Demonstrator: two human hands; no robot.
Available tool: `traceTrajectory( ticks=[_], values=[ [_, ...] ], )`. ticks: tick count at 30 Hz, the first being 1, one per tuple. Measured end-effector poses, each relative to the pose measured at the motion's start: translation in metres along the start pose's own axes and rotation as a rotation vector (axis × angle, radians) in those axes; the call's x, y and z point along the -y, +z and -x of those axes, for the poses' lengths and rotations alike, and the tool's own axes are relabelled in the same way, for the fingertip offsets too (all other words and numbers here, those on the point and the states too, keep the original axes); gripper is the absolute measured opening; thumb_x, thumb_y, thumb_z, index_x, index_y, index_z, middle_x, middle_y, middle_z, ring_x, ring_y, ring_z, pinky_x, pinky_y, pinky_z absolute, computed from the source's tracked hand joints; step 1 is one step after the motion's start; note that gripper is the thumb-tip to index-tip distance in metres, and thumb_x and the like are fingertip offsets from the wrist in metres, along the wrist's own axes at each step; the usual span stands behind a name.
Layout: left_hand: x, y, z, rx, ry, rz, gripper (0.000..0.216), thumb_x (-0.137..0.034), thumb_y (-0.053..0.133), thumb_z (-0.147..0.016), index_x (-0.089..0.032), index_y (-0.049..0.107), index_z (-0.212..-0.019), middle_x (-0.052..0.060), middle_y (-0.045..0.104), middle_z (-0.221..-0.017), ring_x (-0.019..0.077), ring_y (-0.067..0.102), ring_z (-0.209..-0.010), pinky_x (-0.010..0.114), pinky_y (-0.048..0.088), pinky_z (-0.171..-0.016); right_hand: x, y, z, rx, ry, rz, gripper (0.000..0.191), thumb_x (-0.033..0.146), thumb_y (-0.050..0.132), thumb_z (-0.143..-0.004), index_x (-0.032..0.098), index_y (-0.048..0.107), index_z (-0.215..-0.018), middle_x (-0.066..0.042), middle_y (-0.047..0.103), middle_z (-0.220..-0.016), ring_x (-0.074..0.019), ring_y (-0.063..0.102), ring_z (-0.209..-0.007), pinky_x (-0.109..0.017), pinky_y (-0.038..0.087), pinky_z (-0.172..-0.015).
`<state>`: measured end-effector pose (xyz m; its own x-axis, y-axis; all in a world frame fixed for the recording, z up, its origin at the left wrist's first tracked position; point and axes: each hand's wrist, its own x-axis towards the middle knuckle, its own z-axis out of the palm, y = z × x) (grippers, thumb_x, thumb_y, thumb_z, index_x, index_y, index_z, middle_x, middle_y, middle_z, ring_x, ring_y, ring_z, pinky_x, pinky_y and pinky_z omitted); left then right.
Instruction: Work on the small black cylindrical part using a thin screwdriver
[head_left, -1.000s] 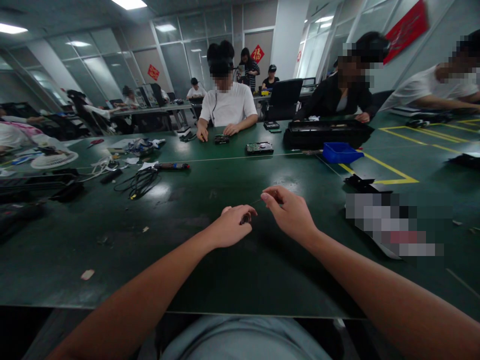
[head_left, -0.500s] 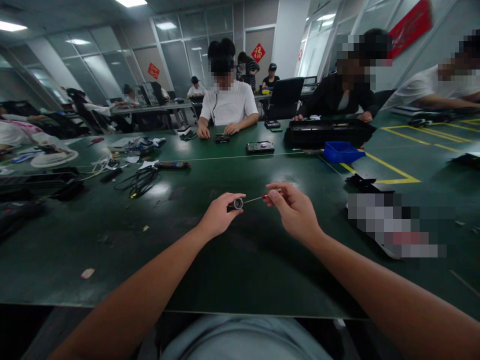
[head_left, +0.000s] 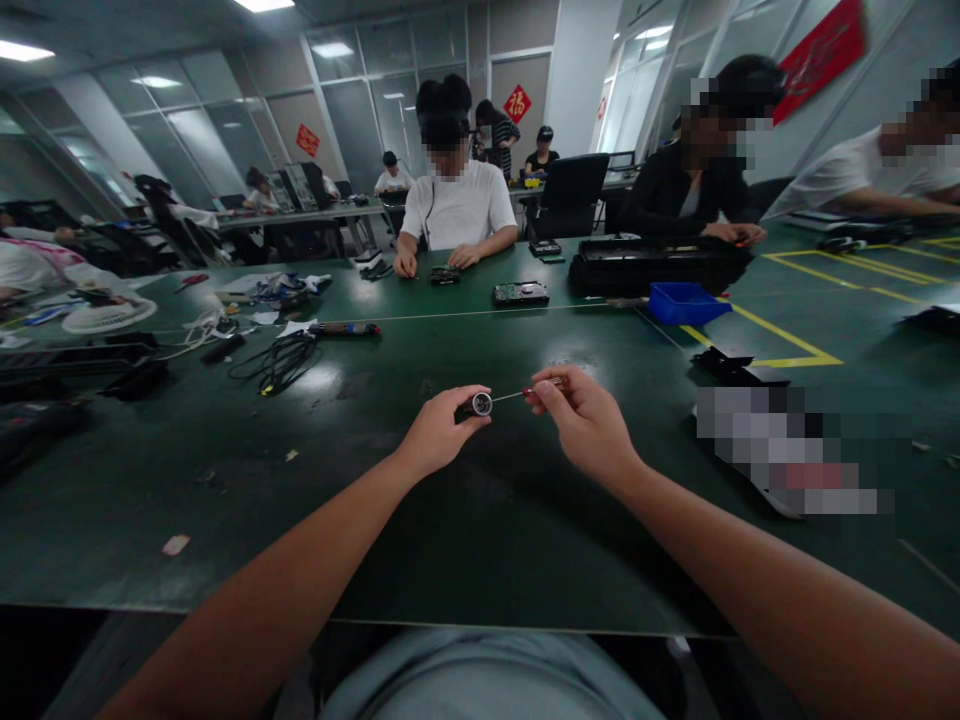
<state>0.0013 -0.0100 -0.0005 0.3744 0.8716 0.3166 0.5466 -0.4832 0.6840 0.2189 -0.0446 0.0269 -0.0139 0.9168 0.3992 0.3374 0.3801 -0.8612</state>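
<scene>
Dark green matted work table [head_left: 450, 540], shared with other seated people. A tangle of black cables [head_left: 277, 365] lies at 10 o'clock from the hands, well apart.

Left hand [head_left: 435, 435]: raised over the table centre, thumb and forefinger pinched on a small round black part with a silver rim [head_left: 481, 404], its open face turned toward the camera.

Thin metal-shafted driver with a reddish handle [head_left: 525, 392]: runs level from the part toward 3 o'clock, tip at or in the rim; contact too small to confirm.

Right hand [head_left: 589, 425]: fingers closed on the handle, thumb on top.

Blue plastic tray [head_left: 681, 303] sits at 1 o'clock, far off.

Judgement: tip is being seated in the part. The next move calls for a steady left pinch and the shaft kept in line.
</scene>
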Motion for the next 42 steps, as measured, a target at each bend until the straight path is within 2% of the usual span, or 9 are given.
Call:
traceTrajectory(
  ticks=[7, 10, 15, 19, 24, 30, 36, 40, 42],
  values=[
    [-0.0011, -0.002, -0.0003, 0.02, -0.019, -0.028, 0.033, -0.026, 0.074, -0.084, -0.022, 0.066, -0.116, 0.004, 0.069, -0.117, 0.0237, 0.061, -0.111, 0.041, 0.046, -0.101, 0.0056, -0.0044, -0.0006, 0.016, 0.015, 0.237, 0.035, 0.052, 0.063, -0.088, 0.022, 0.059, -0.07, 0.001, 0.065, -0.06, -0.0138, 0.055, -0.052, -0.028, 0.038, -0.052],
    [0.0005, -0.0023, -0.0005, 0.037, 0.013, -0.05, 0.033, -0.026, 0.073, -0.084, -0.023, 0.067, -0.116, 0.004, 0.069, -0.117, 0.023, 0.061, -0.11, 0.04, 0.045, -0.1, 0.0045, -0.0046, -0.0009, 0.026, -0.028, 0.265, 0.029, 0.048, 0.061, -0.09, 0.022, 0.061, -0.077, 0.0, 0.067, -0.065, -0.015, 0.057, -0.057, -0.029, 0.04, -0.055],
    [0.002, -0.0027, -0.0004, 0.048, 0.045, -0.087, 0.034, -0.027, 0.074, -0.084, -0.023, 0.067, -0.117, 0.003, 0.07, -0.112, 0.0222, 0.061, -0.105, 0.039, 0.045, -0.097, 0.004, -0.0052, -0.0013, 0.061, -0.129, 0.217, 0.014, 0.032, 0.055, -0.093, 0.021, 0.063, -0.094, -0.004, 0.07, -0.085, -0.0187, 0.065, -0.077, -0.032, 0.047, -0.07],
    [0.001, -0.0031, 0.0002, 0.048, 0.06, -0.097, 0.033, -0.029, 0.073, -0.085, -0.024, 0.067, -0.117, 0.003, 0.07, -0.111, 0.0219, 0.061, -0.103, 0.039, 0.045, -0.095, 0.0068, -0.0069, -0.0016, 0.078, -0.121, 0.251, 0.013, 0.028, 0.053, -0.092, 0.021, 0.064, -0.093, -0.003, 0.069, -0.082, -0.0181, 0.064, -0.074, -0.031, 0.045, -0.067],
    [-0.0002, -0.0037, 0.0005, 0.056, 0.048, -0.088, 0.034, -0.029, 0.072, -0.085, -0.024, 0.067, -0.119, 0.004, 0.069, -0.113, 0.0224, 0.061, -0.106, 0.039, 0.044, -0.097, 0.0098, -0.0075, -0.0033, 0.116, -0.034, 0.334, 0.034, 0.043, 0.045, -0.098, 0.021, 0.068, -0.085, 0.0, 0.062, -0.062, -0.0164, 0.058, -0.057, -0.031, 0.04, -0.058],
    [0.0007, -0.0033, 0.0008, 0.077, 0.045, -0.056, 0.035, -0.028, 0.07, -0.086, -0.024, 0.066, -0.12, 0.005, 0.068, -0.117, 0.0229, 0.061, -0.109, 0.04, 0.045, -0.101, 0.0068, -0.0061, -0.0009, 0.131, -0.074, 0.302, 0.03, 0.033, 0.048, -0.096, 0.022, 0.062, -0.119, -0.001, 0.068, -0.074, -0.0171, 0.058, -0.059, -0.03, 0.04, -0.056],
    [0.0008, -0.0027, 0.0009, 0.084, 0.053, -0.037, 0.034, -0.027, 0.071, -0.086, -0.023, 0.066, -0.119, 0.004, 0.068, -0.116, 0.022, 0.061, -0.108, 0.039, 0.045, -0.1, 0.0089, -0.0079, 0.0003, 0.164, -0.082, 0.287, 0.032, 0.039, 0.041, -0.1, 0.022, 0.068, -0.094, -0.002, 0.067, -0.076, -0.017, 0.059, -0.065, -0.03, 0.04, -0.059],
    [0.0, -0.0027, 0.0007, 0.079, 0.054, -0.037, 0.036, -0.026, 0.071, -0.085, -0.023, 0.065, -0.121, 0.004, 0.068, -0.116, 0.0216, 0.061, -0.108, 0.039, 0.045, -0.1, 0.007, -0.0066, -0.0002, 0.095, -0.072, 0.249, 0.024, 0.03, 0.047, -0.096, 0.021, 0.062, -0.113, -0.004, 0.07, -0.085, -0.0186, 0.062, -0.07, -0.032, 0.045, -0.064],
    [-0.0003, -0.0025, 0.0006, 0.081, 0.043, -0.043, 0.036, -0.026, 0.071, -0.086, -0.023, 0.066, -0.121, 0.005, 0.068, -0.117, 0.0223, 0.061, -0.109, 0.04, 0.045, -0.101, 0.0055, -0.0058, -0.0006, 0.068, -0.089, 0.215, 0.021, 0.029, 0.053, -0.093, 0.022, 0.061, -0.111, -0.006, 0.071, -0.09, -0.0207, 0.066, -0.079, -0.035, 0.048, -0.071]
  ],
)
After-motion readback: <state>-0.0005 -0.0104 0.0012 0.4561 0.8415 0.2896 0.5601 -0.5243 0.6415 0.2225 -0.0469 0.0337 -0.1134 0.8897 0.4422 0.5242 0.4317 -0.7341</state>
